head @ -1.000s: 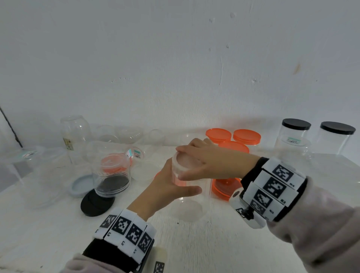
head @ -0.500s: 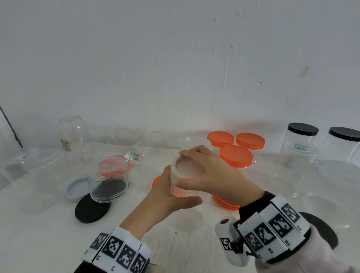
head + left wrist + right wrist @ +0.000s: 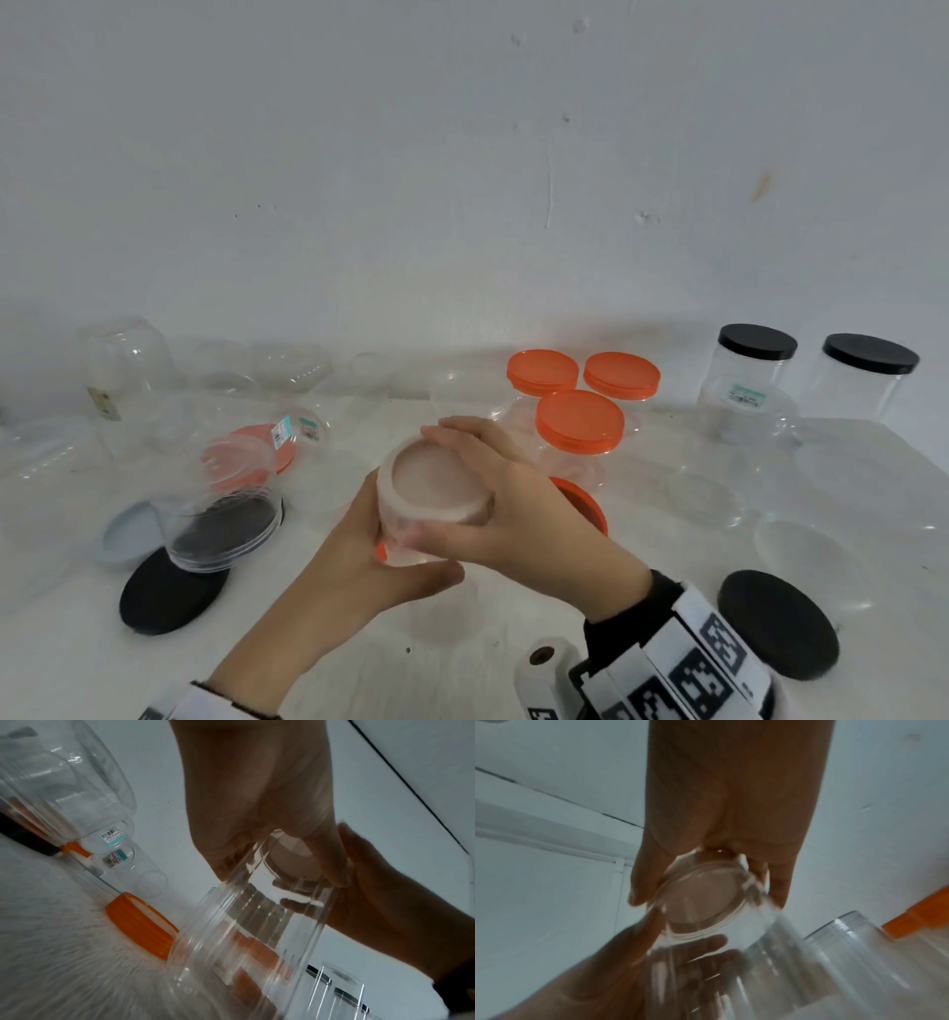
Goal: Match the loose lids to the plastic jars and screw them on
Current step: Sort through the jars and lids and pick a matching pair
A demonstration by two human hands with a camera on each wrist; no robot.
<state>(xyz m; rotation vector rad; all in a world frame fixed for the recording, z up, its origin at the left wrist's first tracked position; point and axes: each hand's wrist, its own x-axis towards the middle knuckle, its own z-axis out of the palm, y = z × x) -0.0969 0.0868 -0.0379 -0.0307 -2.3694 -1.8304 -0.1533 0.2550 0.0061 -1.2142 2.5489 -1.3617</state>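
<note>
While left hand [image 3: 359, 555] grips jar [image 3: 257, 923], right hand [image 3: 513, 503] clasps lid [image 3: 436, 483]

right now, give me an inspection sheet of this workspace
surface: white table, jars and lids spread over it
job's things: clear jar with translucent lid on its mouth; loose black lids
clutter: three orange-lidded jars, two black-lidded jars at the back right
grippers: left hand holds the jar body; right hand grips the lid
cables: dark line on the wall, nature unclear
surroundings: white wall
</note>
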